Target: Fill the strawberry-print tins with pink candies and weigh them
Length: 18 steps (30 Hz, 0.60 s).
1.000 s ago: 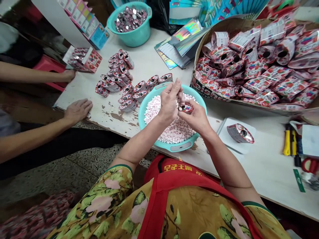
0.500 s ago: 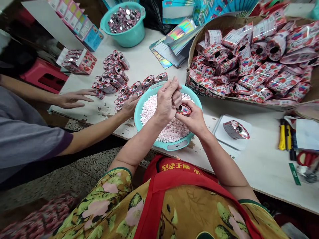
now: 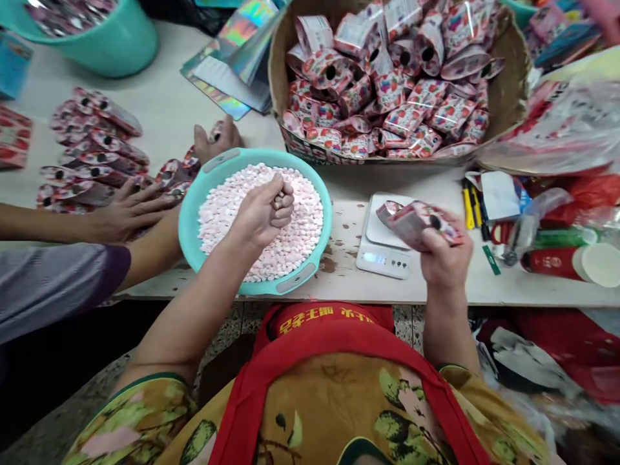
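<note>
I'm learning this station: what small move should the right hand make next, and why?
Probably lower the printed packet in the right hand onto the scale: the packet is held up at the scale's right side, the display is lit, and the left hand is closed above the bowl of pale pieces.

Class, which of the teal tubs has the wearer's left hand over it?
The front tub, holding pale pellets: the left hand, closed in a fist, is above it. The back-left tub holds shiny pieces, and no hand shows over it.
</note>
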{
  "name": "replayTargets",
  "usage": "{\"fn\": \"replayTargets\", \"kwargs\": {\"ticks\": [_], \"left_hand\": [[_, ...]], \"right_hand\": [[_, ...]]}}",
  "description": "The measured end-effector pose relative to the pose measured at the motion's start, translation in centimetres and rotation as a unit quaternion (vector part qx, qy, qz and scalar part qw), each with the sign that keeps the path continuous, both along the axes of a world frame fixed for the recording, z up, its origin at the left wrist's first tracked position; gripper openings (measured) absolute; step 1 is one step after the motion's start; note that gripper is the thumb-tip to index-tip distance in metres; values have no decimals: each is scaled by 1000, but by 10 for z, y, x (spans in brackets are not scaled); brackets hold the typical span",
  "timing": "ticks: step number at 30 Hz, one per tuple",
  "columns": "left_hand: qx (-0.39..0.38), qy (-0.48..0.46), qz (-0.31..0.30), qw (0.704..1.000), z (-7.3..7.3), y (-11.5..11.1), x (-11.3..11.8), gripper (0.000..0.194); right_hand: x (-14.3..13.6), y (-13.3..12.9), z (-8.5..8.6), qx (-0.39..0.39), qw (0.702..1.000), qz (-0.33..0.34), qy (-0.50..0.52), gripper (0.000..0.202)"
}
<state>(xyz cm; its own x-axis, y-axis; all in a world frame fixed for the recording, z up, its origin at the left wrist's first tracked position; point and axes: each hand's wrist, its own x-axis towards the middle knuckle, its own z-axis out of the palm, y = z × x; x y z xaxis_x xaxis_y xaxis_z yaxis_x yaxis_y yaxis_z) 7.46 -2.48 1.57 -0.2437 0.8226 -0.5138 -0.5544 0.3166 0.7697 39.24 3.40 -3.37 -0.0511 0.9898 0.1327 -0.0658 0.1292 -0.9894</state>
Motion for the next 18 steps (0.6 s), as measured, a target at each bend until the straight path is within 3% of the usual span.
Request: {"fn": "replayTargets", "kwargs": {"ticks": [3, 5, 7, 9, 11, 12, 13, 15, 18], "left_hand": [[55, 127, -100, 985, 0, 18, 27, 37], [105, 246, -197, 943, 2, 37, 50, 33], [147, 382, -311, 858, -1, 57, 76, 21], [160, 506, -413, 740, -9, 73, 101, 14], [165, 589, -471, 636, -21, 86, 124, 21], [170, 610, -482, 606, -27, 90, 133, 22], [177, 618, -484, 594, -33, 94, 140, 21], [186, 618, -472, 600, -39, 97, 147, 18], [180, 627, -436, 620, -33, 92, 137, 19]], "right_hand": [[51, 6, -12, 24, 987, -157, -27, 46], [72, 6, -22, 11, 977, -210, -37, 45], [83, 3, -32, -9, 971, -235, -31, 45], [85, 0, -41, -26, 970, -243, -17, 44], [82, -2, -48, -40, 970, -239, -7, 46], [79, -1, -51, -46, 971, -233, -6, 48], [76, 0, -53, -52, 973, -225, -8, 50], [67, 6, -55, -61, 977, -205, -19, 55], [49, 20, -59, -58, 984, -161, -53, 58]]}}
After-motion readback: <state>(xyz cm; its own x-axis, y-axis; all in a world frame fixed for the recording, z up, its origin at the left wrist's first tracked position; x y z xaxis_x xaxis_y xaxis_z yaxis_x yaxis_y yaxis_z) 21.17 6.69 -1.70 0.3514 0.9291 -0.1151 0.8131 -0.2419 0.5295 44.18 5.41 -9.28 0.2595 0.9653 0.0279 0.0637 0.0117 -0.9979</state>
